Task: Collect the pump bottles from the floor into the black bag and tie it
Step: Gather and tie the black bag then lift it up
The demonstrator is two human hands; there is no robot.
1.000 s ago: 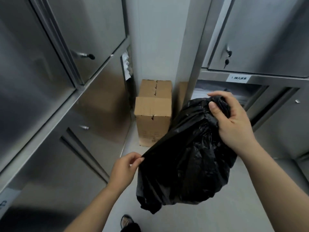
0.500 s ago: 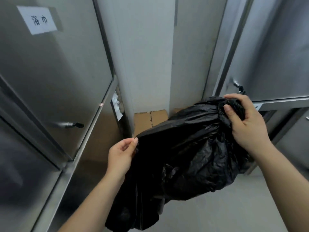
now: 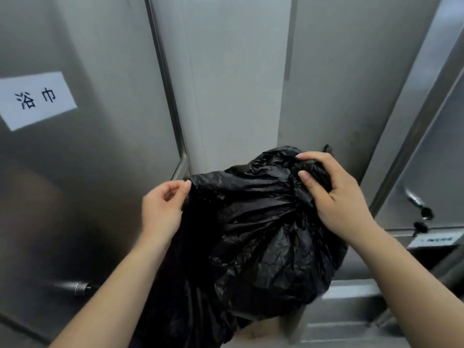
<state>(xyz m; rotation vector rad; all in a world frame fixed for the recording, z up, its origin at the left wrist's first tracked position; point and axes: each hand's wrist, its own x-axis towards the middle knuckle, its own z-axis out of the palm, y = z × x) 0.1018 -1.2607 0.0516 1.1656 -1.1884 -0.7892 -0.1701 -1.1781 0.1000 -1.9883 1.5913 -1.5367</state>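
Observation:
A bulging black bag (image 3: 253,237) hangs in the air in front of me, crumpled and glossy. My right hand (image 3: 334,197) clutches the gathered plastic at the bag's upper right. My left hand (image 3: 163,207) pinches the bag's upper left edge between thumb and fingers. The plastic is stretched between the two hands. No pump bottles show; whatever is inside the bag is hidden.
Stainless steel cabinet doors stand close on both sides, the left door (image 3: 82,172) bearing a white paper label (image 3: 37,99) and a small handle (image 3: 80,287). A white wall column (image 3: 238,84) is straight ahead. A lock with keys (image 3: 421,217) sits on the right cabinet.
My view has tilted upward, so the cardboard box and floor dropped out of sight. Both hands have raised the bag, keeping their grips on it.

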